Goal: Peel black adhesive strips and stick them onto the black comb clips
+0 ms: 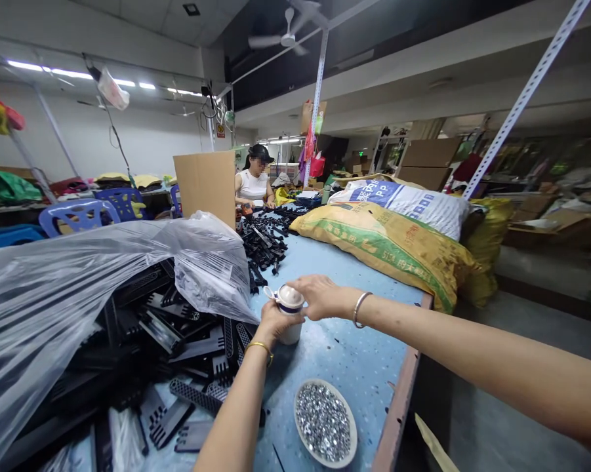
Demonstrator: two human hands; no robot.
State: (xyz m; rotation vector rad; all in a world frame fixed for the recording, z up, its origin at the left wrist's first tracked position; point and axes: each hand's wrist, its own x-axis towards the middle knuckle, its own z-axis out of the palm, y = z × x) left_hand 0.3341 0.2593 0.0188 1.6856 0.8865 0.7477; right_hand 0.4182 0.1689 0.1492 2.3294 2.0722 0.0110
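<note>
A white lidded cup with a dark blue band near its top stands upright over the blue table, with a small white flap sticking out to its left. My left hand is wrapped around the cup from the near left side. On the far right side, my right hand has its fingers curled at the lid; the fingertips are partly hidden. Nearer to me sits an oval white bowl full of small shiny metal pieces. Black plastic comb-like parts lie loose left of my left forearm.
A clear plastic bag covers many black parts at left. More black parts are heaped farther back, before a seated co-worker. A cardboard sheet stands at left. Full yellow and white sacks line the right edge.
</note>
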